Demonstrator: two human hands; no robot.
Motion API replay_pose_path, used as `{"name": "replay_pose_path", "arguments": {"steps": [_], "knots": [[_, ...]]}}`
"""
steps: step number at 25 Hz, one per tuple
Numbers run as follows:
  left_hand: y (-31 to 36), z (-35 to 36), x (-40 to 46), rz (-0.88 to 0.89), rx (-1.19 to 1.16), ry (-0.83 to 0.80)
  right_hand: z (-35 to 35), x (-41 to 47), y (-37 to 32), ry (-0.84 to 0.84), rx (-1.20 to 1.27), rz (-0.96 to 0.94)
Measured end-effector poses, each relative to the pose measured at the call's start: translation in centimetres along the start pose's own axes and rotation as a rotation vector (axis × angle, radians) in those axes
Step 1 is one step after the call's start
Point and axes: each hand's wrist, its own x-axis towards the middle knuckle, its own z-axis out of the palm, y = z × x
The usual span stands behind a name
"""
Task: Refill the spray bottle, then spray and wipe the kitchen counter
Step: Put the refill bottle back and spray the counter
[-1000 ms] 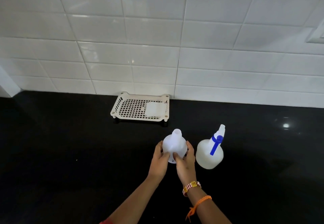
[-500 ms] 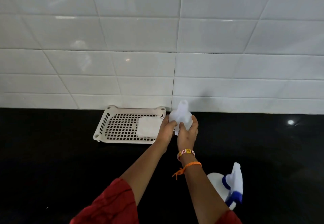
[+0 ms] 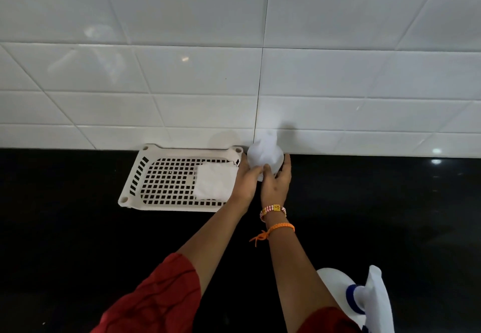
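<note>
Spray bottle (image 3: 335, 291) stands on the black counter (image 3: 78, 241) close to me at the lower right, well apart from my hands; my right forearm covers its left side and the frame's bottom edge cuts off its base, so I see only part of the white rounded body, the blue collar (image 3: 352, 293) and the white trigger head (image 3: 377, 299). Both my hands are stretched out to the far edge of the counter, where it meets the white tiled wall (image 3: 234, 72). Between them I hold a white translucent funnel-shaped piece (image 3: 265, 154), narrow end up, right at the foot of the wall; it is blurred, and white against white tile, so its outline is hard to make out and I cannot tell whether its bottom touches the counter. My left hand (image 3: 247, 179) curls its fingers round the piece's left side, and my right hand (image 3: 276, 181) wraps it from the right, thumb on the front; my fingers hide its lower part. Just left of my hands sits a white slotted plastic tray (image 3: 156, 176) against the wall, with a folded white cloth (image 3: 214, 183) lying in its right end; my left hand covers the tray's near right corner. A beaded bracelet (image 3: 273, 209) and an orange thread band (image 3: 281, 228) ring my right wrist, and red sleeves (image 3: 156, 304) show at the bottom.
</note>
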Motion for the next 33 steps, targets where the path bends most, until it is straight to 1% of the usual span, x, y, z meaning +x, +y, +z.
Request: {"name": "replay_pose_path", "arguments": {"steps": [2, 4, 6, 7, 8, 9, 11, 12, 13, 14, 15, 16, 17, 18, 19, 20, 21, 22, 23, 25, 27, 28, 29, 30, 31, 32, 33], "knots": [[0.3, -0.1, -1.1, 0.039, 0.069, -0.024, -0.7, -0.8, -0.3, 0.015, 0.017, -0.007], [0.6, -0.4, -2.3, 0.067, 0.121, -0.036, -1.6, -3.1, -0.3, 0.014, 0.050, 0.031], [0.7, -0.8, -4.4, 0.087, 0.154, 0.009, -3.1, -7.3, 0.0, -0.053, 0.050, 0.092], [0.4, -1.0, -5.9, 0.091, 0.154, 0.035, -4.2, -10.0, 0.4, -0.140, 0.016, 0.102], [-0.1, -1.3, -7.7, 0.084, 0.136, 0.039, -5.7, -12.8, 0.8, -0.269, -0.023, 0.114], [-1.0, -1.5, -9.6, 0.074, 0.112, 0.013, -7.8, -15.3, 1.2, -0.432, -0.084, 0.139], [-3.0, -1.9, -13.8, 0.055, 0.142, -0.115, -13.7, -18.4, 2.1, -0.825, -0.261, 0.212], [-4.1, -2.0, -15.7, 0.028, 0.194, -0.203, -17.5, -19.0, 2.2, -0.958, -0.361, 0.238], [-5.1, -2.2, -17.3, 0.000, 0.248, -0.288, -21.2, -19.1, 1.9, -0.982, -0.451, 0.242], [-5.8, -2.3, -18.7, -0.038, 0.316, -0.352, -24.3, -18.6, 1.4, -0.861, -0.543, 0.263], [-6.4, -2.2, -19.8, -0.072, 0.384, -0.406, -26.9, -17.5, 1.1, -0.634, -0.629, 0.271], [-6.8, -1.9, -20.7, -0.111, 0.455, -0.446, -29.1, -16.6, 0.7, -0.375, -0.642, 0.243], [-7.0, -1.5, -21.3, -0.132, 0.513, -0.468, -29.9, -15.5, 0.7, -0.194, -0.625, 0.174], [-6.8, -0.8, -21.8, -0.145, 0.565, -0.474, -29.6, -14.6, 0.6, -0.165, -0.608, 0.090], [-6.8, -0.1, -22.1, -0.146, 0.589, -0.492, -28.5, -14.2, 0.3, -0.248, -0.581, 0.029], [-6.5, 0.5, -22.3, -0.143, 0.600, -0.524, -27.2, -14.0, 0.3, -0.354, -0.565, 0.015], [-6.8, 1.3, -22.5, -0.137, 0.592, -0.558, -26.2, -14.2, 0.3, -0.423, -0.547, 0.042], [-7.2, 1.7, -22.6, -0.136, 0.592, -0.569, -25.2, -14.6, 0.3, -0.440, -0.503, 0.074], [-7.8, 1.8, -22.4, -0.113, 0.583, -0.559, -24.3, -15.1, 0.4, -0.423, -0.441, 0.066], [-8.9, 2.0, -23.0, -0.103, 0.528, -0.529, -23.6, -16.7, 1.3, -0.354, -0.344, -0.037], [-9.7, 2.2, -24.1, -0.130, 0.397, -0.449, -22.9, -18.3, 2.3, -0.274, -0.431, -0.118], [-10.0, 2.2, -24.6, -0.079, 0.435, -0.418, -22.6, -18.8, 2.7, -0.242, -0.513, -0.145], [-10.1, 1.6, -24.7, -0.027, 0.438, -0.349, -22.5, -19.2, 2.7, -0.227, -0.591, -0.165], [-9.8, 0.8, -25.2, 0.003, 0.485, -0.357, -22.6, -19.4, 2.4, -0.238, -0.650, -0.175], [-9.6, 0.3, -25.6, 0.000, 0.480, -0.348, -22.9, -19.3, 1.6, -0.270, -0.688, -0.177], [-9.4, -0.6, -25.7, 0.012, 0.543, -0.344, -23.2, -19.1, 0.8, -0.314, -0.700, -0.183], [-8.8, -1.1, -26.0, -0.010, 0.498, -0.383, -23.5, -19.0, -0.3, -0.375, -0.668, -0.185]]}}
